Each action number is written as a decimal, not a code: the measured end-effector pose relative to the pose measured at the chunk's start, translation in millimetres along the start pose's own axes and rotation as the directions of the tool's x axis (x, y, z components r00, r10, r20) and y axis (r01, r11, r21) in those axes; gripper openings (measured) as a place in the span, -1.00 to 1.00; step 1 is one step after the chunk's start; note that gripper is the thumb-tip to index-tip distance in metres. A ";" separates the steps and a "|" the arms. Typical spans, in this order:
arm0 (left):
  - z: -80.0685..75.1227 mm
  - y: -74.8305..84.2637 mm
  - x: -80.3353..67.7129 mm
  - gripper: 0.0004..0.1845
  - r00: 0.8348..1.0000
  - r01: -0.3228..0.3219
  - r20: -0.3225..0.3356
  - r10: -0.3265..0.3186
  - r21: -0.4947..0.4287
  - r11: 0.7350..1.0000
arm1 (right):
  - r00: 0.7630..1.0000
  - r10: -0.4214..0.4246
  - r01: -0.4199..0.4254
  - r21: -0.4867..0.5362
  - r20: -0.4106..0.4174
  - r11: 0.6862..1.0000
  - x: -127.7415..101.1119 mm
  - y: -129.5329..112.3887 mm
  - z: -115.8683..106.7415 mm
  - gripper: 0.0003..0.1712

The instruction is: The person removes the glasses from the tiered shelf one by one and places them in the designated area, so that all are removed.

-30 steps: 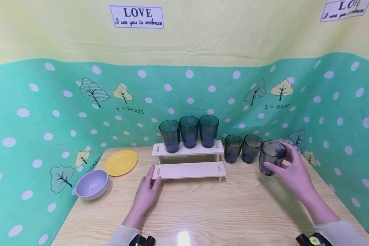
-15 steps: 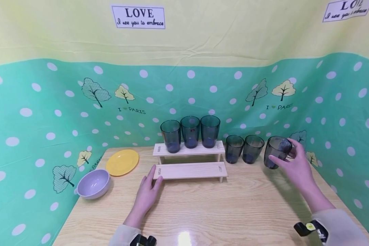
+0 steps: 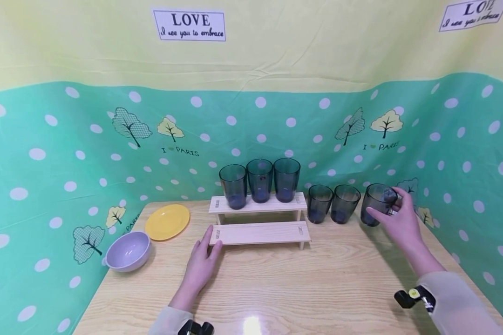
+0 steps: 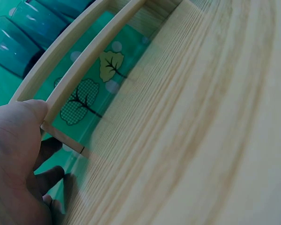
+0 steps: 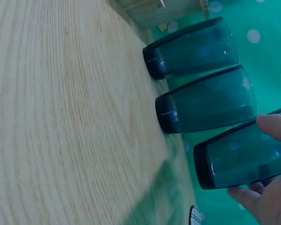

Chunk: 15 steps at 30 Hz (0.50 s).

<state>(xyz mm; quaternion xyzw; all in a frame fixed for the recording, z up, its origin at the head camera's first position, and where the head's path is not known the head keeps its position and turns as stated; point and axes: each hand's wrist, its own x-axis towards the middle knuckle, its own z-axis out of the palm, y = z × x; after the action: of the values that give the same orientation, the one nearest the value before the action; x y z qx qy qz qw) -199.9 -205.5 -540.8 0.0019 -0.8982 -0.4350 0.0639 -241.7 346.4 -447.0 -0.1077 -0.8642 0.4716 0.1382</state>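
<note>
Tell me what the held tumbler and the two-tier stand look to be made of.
The tumbler in the right hand looks like smoky teal see-through glass or plastic; fingers show through its glossy wall. The stand by the left hand looks like pale unfinished wood, with visible grain.

The glass (image 3: pixel 377 204) in the right hand (image 3: pixel 396 221) is smoky dark teal, like the 2 glasses (image 3: pixel 331 203) just left of it. The bench (image 3: pixel 276 284) shows pale wood grain. Beyond the left hand (image 3: pixel 201 265) lie a lilac bowl (image 3: pixel 127 251) and a yellow plate (image 3: pixel 167 222); the backdrop (image 3: pixel 67 139) is green with white dots.
</note>
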 end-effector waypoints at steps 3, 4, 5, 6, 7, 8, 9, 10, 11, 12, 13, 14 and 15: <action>0.0 0.3 0.2 -0.21 1.000 0.003 0.000 -0.003 0.000 1.000 | 1.000 0.000 0.000 0.006 -0.001 1.000 5.2 4.0 2.4 0.33; 0.0 0.4 0.2 -0.21 1.000 0.003 0.000 -0.003 -0.002 1.000 | 1.000 0.000 0.000 0.008 -0.002 1.000 6.9 5.5 3.5 0.33; 0.0 0.5 0.2 -0.21 1.000 0.005 0.000 -0.005 -0.002 1.000 | 1.000 0.001 -0.001 0.014 -0.001 1.000 7.9 6.4 4.5 0.33; 0.2 0.5 0.1 -0.21 1.000 0.005 0.000 -0.005 -0.002 1.000 | 1.000 0.001 -0.001 0.020 -0.002 1.000 9.2 7.6 5.8 0.33; 0.3 0.6 0.1 -0.21 1.000 0.006 -0.001 -0.006 -0.002 1.000 | 1.000 0.002 -0.002 0.021 -0.003 1.000 10.4 8.5 6.9 0.34; 0.4 0.6 0.2 -0.21 1.000 0.005 -0.001 -0.005 -0.003 1.000 | 1.000 0.004 -0.004 0.026 -0.005 1.000 11.5 9.8 8.1 0.33; 0.7 0.6 0.4 -0.21 1.000 0.006 -0.001 -0.006 -0.004 1.000 | 1.000 0.007 -0.007 0.029 -0.006 1.000 12.4 10.7 9.1 0.33; 0.8 0.8 0.4 -0.22 1.000 0.005 -0.002 -0.005 -0.005 1.000 | 1.000 0.010 -0.009 0.031 -0.008 0.999 13.5 12.1 10.3 0.33; 0.9 0.7 0.5 -0.22 1.000 0.005 -0.002 -0.005 -0.006 1.000 | 1.000 0.011 -0.011 0.031 -0.008 0.999 14.3 12.9 11.5 0.33; 0.9 0.5 0.7 -0.22 1.000 0.002 -0.003 -0.002 -0.006 1.000 | 1.000 0.012 -0.011 0.034 -0.008 0.999 15.5 14.0 12.7 0.33; 1.1 0.4 0.9 -0.22 1.000 0.002 -0.002 -0.002 -0.007 1.000 | 1.000 0.012 -0.012 0.038 -0.008 0.999 16.5 14.9 13.6 0.32; 1.2 0.2 1.0 -0.22 1.000 0.001 -0.002 -0.001 -0.007 1.000 | 1.000 0.013 -0.013 0.045 -0.009 0.999 17.5 16.0 14.8 0.31; 1.3 0.0 1.2 -0.22 1.000 0.001 -0.002 -0.001 -0.007 1.000 | 1.000 0.014 -0.013 0.050 -0.008 0.999 18.5 16.8 16.1 0.31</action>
<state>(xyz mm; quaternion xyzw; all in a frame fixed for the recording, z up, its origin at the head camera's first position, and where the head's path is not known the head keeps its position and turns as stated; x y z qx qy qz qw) -201.3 -204.6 -541.5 0.0025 -0.8967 -0.4379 0.0646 -263.6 348.6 -467.0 -0.1120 -0.8508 0.4935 0.1415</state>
